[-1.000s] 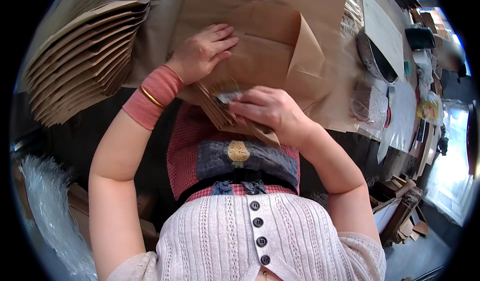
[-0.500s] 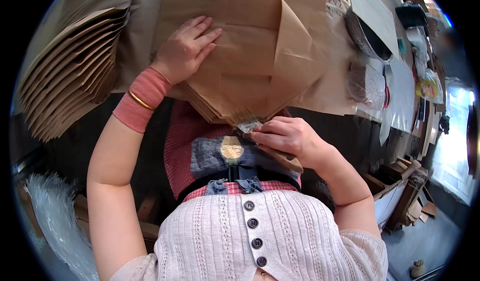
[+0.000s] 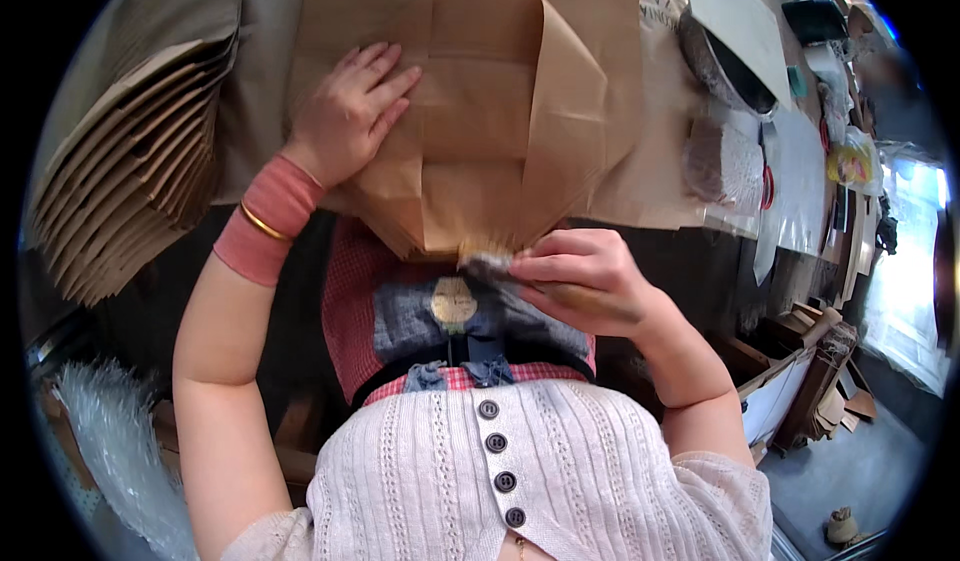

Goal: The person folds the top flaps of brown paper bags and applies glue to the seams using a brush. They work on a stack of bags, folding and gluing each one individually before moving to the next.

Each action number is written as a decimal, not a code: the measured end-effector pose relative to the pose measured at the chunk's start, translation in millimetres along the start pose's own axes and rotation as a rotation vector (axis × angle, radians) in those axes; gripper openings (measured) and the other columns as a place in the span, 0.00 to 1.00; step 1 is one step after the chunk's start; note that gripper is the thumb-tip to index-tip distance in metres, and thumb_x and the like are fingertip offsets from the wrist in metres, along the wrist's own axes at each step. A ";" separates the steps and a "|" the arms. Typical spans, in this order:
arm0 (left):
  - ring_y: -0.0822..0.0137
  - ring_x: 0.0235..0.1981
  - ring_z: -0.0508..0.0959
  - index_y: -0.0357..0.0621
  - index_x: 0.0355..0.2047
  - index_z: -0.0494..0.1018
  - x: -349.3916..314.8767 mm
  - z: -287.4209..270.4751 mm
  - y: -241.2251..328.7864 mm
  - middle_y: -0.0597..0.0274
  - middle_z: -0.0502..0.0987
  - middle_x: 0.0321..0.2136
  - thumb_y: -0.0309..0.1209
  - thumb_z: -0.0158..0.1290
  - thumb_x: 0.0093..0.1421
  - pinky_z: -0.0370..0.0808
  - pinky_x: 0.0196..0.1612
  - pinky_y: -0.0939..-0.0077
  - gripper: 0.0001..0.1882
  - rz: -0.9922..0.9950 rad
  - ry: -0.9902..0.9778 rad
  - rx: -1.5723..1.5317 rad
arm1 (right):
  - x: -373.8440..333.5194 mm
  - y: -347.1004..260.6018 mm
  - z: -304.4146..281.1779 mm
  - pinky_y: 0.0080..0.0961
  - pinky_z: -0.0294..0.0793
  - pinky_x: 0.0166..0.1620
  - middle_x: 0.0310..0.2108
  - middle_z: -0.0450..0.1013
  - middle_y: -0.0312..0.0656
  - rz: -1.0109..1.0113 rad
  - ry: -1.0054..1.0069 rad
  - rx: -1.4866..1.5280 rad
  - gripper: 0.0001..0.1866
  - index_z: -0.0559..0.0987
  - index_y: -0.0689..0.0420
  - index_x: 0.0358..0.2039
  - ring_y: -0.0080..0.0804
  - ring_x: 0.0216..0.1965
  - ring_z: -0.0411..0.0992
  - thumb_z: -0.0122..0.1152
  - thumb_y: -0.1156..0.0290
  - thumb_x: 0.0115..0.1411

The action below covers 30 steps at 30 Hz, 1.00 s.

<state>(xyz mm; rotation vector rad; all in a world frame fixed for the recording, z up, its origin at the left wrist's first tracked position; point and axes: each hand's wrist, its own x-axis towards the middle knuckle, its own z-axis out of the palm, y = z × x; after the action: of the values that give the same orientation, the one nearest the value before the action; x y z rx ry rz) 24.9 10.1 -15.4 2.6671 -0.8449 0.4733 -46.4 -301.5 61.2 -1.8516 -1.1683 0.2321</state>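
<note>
Right now I see my left hand [image 3: 352, 111] lying flat, fingers spread slightly apart, pressed on the far left part of a brown paper bag [image 3: 480, 111] that sits in the middle of the table, its near edge hanging toward my lap. One flap of the bag [image 3: 565, 121] is folded up on the right side, standing at a slant. My right hand [image 3: 585, 281] is at the near edge of the bag, fingers curled together and pinched on a small brush-like tool [image 3: 488, 258] whose pale bristly tip touches the bag's bottom fold; what the tool is exactly I cannot tell. On my left wrist sits a pink band [image 3: 268, 219] with a thin gold bangle. To the far left, a fanned stack of flat brown bags [image 3: 130, 181] lies well apart from the one being handled. On the right, a dark shallow bowl [image 3: 720, 61] rests beside a pale sheet of paper [image 3: 740, 16], with a small yellow packet [image 3: 850, 161] farther right among blurred clutter.
</note>
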 end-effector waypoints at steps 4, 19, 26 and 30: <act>0.46 0.58 0.68 0.39 0.52 0.73 -1.3 -12.5 4.3 0.44 0.70 0.55 0.29 0.51 0.61 0.63 0.62 0.53 0.18 -0.046 -0.034 -0.042 | 29.2 9.0 -65.1 0.22 0.76 0.33 0.30 0.78 0.42 0.164 0.132 0.264 0.09 0.83 0.62 0.34 0.29 0.31 0.77 0.69 0.78 0.50; 0.45 0.57 0.68 0.37 0.50 0.71 1.2 -17.2 6.4 0.45 0.71 0.53 0.31 0.54 0.58 0.63 0.62 0.53 0.20 -0.098 -0.032 -0.117 | 126.2 122.2 -92.1 0.17 0.75 0.31 0.25 0.78 0.38 0.454 0.582 0.160 0.07 0.81 0.64 0.33 0.19 0.26 0.74 0.66 0.75 0.54; 0.42 0.51 0.68 0.36 0.40 0.68 -0.7 -15.9 11.2 0.45 0.70 0.43 0.30 0.59 0.53 0.66 0.56 0.53 0.18 -0.187 0.068 -0.188 | 162.7 93.3 -10.0 0.18 0.75 0.31 0.25 0.78 0.39 0.477 0.417 0.427 0.07 0.81 0.65 0.32 0.19 0.27 0.74 0.67 0.75 0.53; 0.44 0.51 0.69 0.37 0.38 0.69 -2.3 -18.9 8.8 0.47 0.70 0.43 0.33 0.59 0.53 0.68 0.54 0.56 0.17 -0.215 0.014 -0.232 | 190.9 102.3 -21.0 0.23 0.77 0.33 0.23 0.79 0.41 0.612 0.296 0.207 0.09 0.81 0.64 0.29 0.23 0.27 0.76 0.68 0.71 0.50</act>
<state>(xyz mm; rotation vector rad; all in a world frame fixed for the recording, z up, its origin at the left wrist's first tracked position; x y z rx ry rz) 13.7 11.5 2.3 2.4990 -0.5619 0.3204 131.5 -176.7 49.5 -1.9304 -0.3419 0.3879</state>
